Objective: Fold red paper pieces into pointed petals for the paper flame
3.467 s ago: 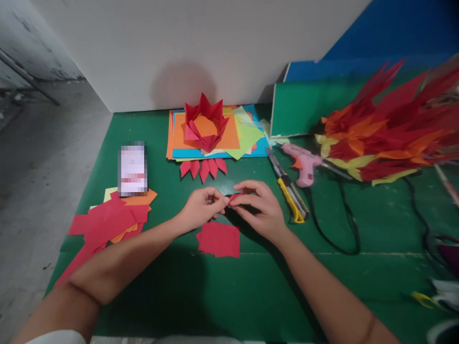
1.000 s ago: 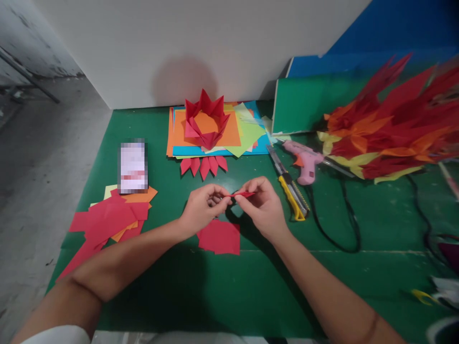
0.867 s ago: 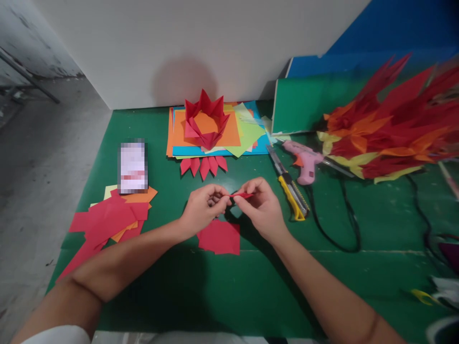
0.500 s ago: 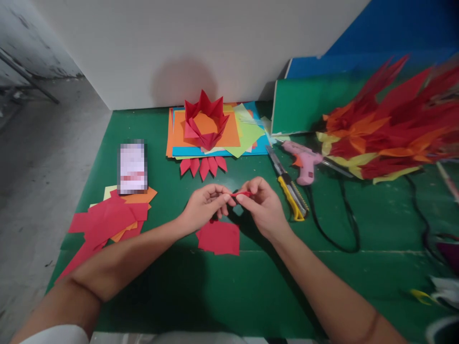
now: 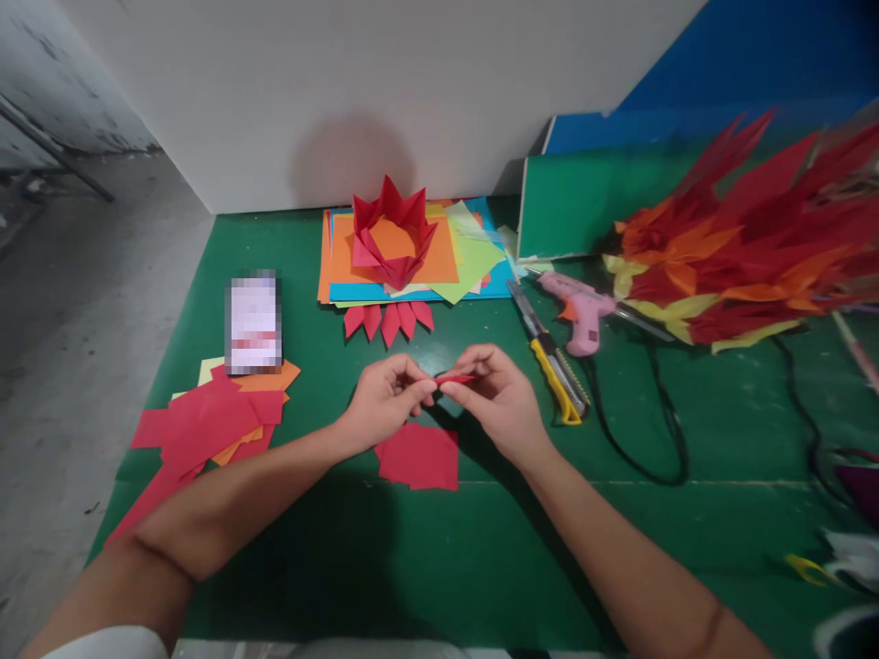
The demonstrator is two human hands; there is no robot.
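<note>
Between my two hands is a small folded piece of red paper [image 5: 454,377], seen nearly edge-on above the table. My left hand [image 5: 388,395] pinches its left end between thumb and fingers. With thumb and fingertips, my right hand [image 5: 501,395] grips the right part. Just below them lies a small stack of red paper squares [image 5: 418,458]. Beyond the hands, several pointed red folded pieces [image 5: 389,323] stick out from a pile of coloured paper [image 5: 439,265]. A ring of folded red paper [image 5: 393,240] with upright points sits on that pile.
Right of my hands lie a yellow box cutter [image 5: 558,380] and a pink glue gun [image 5: 583,311] with a black cord. A phone [image 5: 253,320] and loose red and orange paper [image 5: 212,416] are at left. Red-orange paper petals [image 5: 748,247] stand at far right. A white panel [image 5: 385,82] rises behind.
Both hands have shifted slightly left, still on the red paper. More of the folded piece's face shows between the fingers. The view has moved a little.
</note>
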